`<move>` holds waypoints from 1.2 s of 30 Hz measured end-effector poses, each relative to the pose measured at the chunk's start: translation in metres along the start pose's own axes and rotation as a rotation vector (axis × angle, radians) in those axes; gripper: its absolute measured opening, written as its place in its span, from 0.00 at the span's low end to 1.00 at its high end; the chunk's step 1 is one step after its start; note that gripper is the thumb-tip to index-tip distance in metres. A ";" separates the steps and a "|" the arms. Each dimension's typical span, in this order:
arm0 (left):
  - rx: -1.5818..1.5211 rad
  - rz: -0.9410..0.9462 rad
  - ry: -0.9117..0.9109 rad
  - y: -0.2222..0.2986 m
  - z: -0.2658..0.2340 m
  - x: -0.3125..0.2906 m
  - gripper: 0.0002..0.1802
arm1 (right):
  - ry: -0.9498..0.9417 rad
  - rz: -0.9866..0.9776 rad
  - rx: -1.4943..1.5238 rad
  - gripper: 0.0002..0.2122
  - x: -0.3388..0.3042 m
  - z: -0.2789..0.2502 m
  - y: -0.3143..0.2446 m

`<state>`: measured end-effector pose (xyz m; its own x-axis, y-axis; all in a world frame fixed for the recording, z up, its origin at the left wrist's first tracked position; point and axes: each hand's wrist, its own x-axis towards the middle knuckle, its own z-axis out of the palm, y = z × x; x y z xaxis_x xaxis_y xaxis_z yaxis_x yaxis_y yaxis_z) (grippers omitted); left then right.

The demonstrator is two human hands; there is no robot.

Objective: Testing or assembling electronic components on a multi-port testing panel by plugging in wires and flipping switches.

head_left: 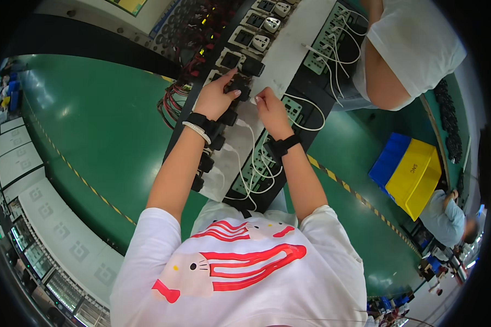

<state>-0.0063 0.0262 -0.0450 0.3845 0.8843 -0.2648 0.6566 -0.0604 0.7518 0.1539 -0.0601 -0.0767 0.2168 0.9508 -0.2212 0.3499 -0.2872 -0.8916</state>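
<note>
My left hand (215, 100) is closed around a black power adapter (238, 87) in the row of sockets, with thumb and forefinger on either side of it. Just to the right, my right hand (273, 112) has its fingertips pinched together at a small white cable plug (252, 101) beside that adapter. Another black adapter (252, 66) sits in the socket just beyond. Nearer to me, several more black adapters (217, 143) stand in the row, some with white cables (252, 143) running right to a green board (255, 169).
Farther along the row are bare white sockets (261, 42) beside black switches. A second green board (325, 41) with white cables lies near a person in a white shirt (414, 49). Red wires (174, 103) hang at the bench's left. A yellow bin (414, 177) stands on the green floor.
</note>
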 end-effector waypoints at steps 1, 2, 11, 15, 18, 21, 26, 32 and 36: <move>-0.043 -0.002 -0.033 0.002 -0.002 0.000 0.25 | 0.008 0.014 0.034 0.06 0.000 -0.001 0.000; -0.043 -0.007 -0.035 0.005 -0.004 0.000 0.25 | 0.005 0.018 0.035 0.06 0.000 -0.003 -0.002; 0.088 -0.031 -0.123 0.009 -0.010 0.002 0.23 | 0.115 -0.143 0.122 0.06 0.016 0.005 0.000; 0.022 -0.052 -0.145 0.004 -0.012 0.003 0.23 | 0.103 -0.166 0.003 0.05 0.018 0.003 -0.003; 0.015 -0.043 -0.134 0.004 -0.012 0.001 0.23 | 0.080 -0.096 0.075 0.05 0.009 -0.007 0.006; 0.003 -0.063 -0.129 0.003 -0.010 0.002 0.23 | -0.006 -0.046 0.046 0.06 0.007 -0.007 0.004; 0.018 -0.047 -0.121 0.006 -0.011 0.002 0.23 | -0.055 -0.048 0.005 0.05 0.006 -0.005 0.003; -0.004 -0.094 -0.127 0.005 -0.011 0.003 0.22 | 0.019 -0.044 0.004 0.04 0.008 -0.004 -0.002; 0.020 -0.069 -0.115 0.006 -0.011 0.003 0.23 | -0.031 0.000 -0.036 0.04 0.005 -0.004 0.000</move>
<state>-0.0085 0.0332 -0.0345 0.4087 0.8280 -0.3840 0.6964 -0.0110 0.7176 0.1591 -0.0558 -0.0760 0.1890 0.9537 -0.2339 0.3827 -0.2909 -0.8769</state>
